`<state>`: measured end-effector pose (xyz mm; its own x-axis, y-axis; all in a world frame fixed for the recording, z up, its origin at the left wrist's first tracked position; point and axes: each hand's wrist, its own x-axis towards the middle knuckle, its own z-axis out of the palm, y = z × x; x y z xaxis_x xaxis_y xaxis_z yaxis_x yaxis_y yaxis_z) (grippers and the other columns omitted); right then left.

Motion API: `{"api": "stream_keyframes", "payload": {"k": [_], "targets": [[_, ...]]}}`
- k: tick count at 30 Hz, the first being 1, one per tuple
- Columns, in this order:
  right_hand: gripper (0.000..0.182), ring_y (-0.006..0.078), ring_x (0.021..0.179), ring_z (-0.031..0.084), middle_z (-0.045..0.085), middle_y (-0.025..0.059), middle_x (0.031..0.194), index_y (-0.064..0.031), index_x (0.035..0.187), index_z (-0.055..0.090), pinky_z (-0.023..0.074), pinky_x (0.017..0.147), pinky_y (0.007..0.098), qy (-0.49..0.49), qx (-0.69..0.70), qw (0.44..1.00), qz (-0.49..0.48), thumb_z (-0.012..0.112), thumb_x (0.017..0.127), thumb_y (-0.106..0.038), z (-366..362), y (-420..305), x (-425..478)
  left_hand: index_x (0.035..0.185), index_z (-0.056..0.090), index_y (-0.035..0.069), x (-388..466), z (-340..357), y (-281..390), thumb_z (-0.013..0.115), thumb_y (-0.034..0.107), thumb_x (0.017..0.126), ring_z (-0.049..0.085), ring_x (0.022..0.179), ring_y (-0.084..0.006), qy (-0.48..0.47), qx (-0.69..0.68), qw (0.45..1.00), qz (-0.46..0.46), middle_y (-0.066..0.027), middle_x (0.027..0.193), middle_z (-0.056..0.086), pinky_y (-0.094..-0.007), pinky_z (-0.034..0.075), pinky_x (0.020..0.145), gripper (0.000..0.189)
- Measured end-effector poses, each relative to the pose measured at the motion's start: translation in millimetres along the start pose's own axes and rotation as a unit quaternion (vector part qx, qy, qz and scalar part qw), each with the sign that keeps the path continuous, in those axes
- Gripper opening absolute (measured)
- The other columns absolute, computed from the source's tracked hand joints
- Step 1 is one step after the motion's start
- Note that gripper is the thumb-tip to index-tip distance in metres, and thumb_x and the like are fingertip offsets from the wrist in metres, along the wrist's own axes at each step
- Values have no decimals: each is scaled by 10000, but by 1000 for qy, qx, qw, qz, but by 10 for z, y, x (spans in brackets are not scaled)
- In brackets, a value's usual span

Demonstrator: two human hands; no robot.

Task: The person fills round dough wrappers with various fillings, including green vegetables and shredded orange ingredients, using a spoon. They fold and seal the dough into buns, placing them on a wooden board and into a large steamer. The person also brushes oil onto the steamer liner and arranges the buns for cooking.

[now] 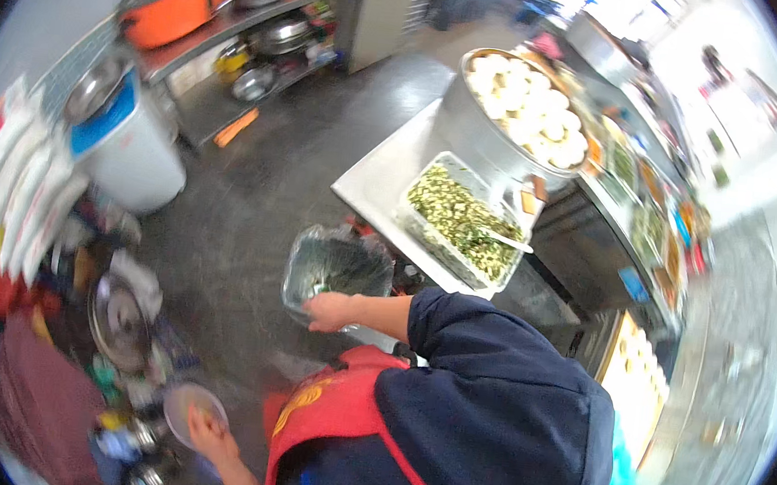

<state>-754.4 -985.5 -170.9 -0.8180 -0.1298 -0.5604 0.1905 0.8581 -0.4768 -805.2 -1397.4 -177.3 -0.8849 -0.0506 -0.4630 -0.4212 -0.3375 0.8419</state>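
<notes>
My right hand [329, 311], at the end of a dark blue sleeve, is over the near rim of a bin lined with clear plastic [358, 264]. Its fingers are bent down, and whether they hold anything is hidden. A small pale scrap [319, 286] shows in the bin beside the fingers. Lower left, my left hand [212, 434] grips a round translucent bowl [179, 410], its fingers lying over the rim; motion blurs the bowl's contents. A red apron [338, 402] covers my front.
A white-topped table [380, 178] carries a tub of chopped green filling [464, 225] and a large metal steamer of buns [524, 108]. Beyond is a counter with food trays [645, 232]. Stacked white sacks [22, 186], a tall white bin [133, 162] and a shelf with orange pots [172, 11] stand left.
</notes>
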Motion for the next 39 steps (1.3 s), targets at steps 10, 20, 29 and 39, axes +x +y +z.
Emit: {"api": "stream_keyframes", "payload": {"k": [10,20,29,39], "targets": [[537,387,1021,610,638,226,1094,16,1212,543,484,886,444,109,99,988,38,632,828,-349,-778,-493,182,944,534,40,1958,1686,1487,469,300,995,275,356,-65,-186,53,981,-34,32,481,283,-228,268,340,273],[539,391,1057,589,625,248,1103,33,1201,552,468,911,439,186,166,965,85,641,818,-337,-1726,502,1470,914,563,35,3239,4274,1448,562,82,901,443,501,-84,-396,297,868,35,-2,612,468,-262,428,462,49],[577,386,1108,558,579,253,1184,55,1247,509,451,948,426,350,230,891,175,622,852,-349,-3092,1547,1244,746,602,12,6102,4494,-179,686,22,743,588,553,-207,-467,242,828,-194,-78,610,566,-364,470,488,85],[565,382,1086,567,601,231,1152,26,1236,529,453,938,438,369,236,845,306,623,859,-384,-4707,3240,888,743,681,50,6421,7698,-1116,610,329,841,631,609,-290,-521,680,481,187,-163,716,655,-437,490,552,304]]}}
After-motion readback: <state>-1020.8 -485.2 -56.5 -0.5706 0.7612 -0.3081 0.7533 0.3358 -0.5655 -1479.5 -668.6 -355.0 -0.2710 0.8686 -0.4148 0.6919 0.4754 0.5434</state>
